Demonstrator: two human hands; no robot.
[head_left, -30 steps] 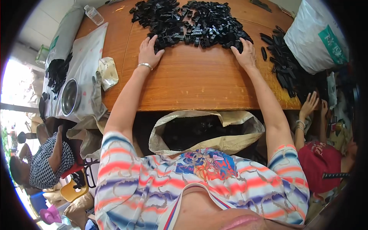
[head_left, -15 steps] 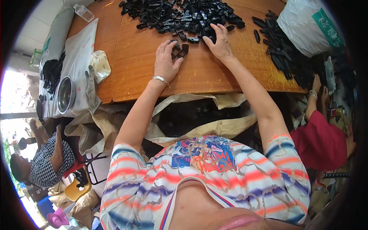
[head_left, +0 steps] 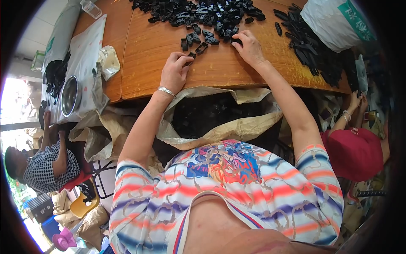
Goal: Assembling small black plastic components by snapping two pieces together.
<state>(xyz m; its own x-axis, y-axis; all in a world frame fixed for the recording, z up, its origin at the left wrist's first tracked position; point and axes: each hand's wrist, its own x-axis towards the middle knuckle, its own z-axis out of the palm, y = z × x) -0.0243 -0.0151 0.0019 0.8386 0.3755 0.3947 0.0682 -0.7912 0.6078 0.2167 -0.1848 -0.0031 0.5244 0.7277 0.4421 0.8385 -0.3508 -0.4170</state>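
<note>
where our two arms reach forward over the wooden bench (head_left: 220,72), we see the left hand (head_left: 174,73) resting near the front edge, its fingers curled in and its grip narrow, pinching one small black plastic piece (head_left: 192,55) at the fingertips. the right hand (head_left: 250,47) lies flat-ish just to the right, fingers bent down onto another black piece at the near edge of the big pile of black plastic pieces (head_left: 203,15); we cannot tell whether its grip truly closes on that piece or only presses it. a few loose pieces lie between the pile and the left hand. a silver bracelet (head_left: 165,90) sits on the left wrist. below the bench edge an open tan sack (head_left: 220,114) holds more dark pieces. on the far right of the bench lies a second heap of longer black parts (head_left: 313,46), beside a white bag (head_left: 334,21). to the left, a metal bowl (head_left: 69,95) sits on a white sheet. a person in a checked shirt (head_left: 44,167) sits at the lower left, and a person in red (head_left: 355,152) at the right.
</note>
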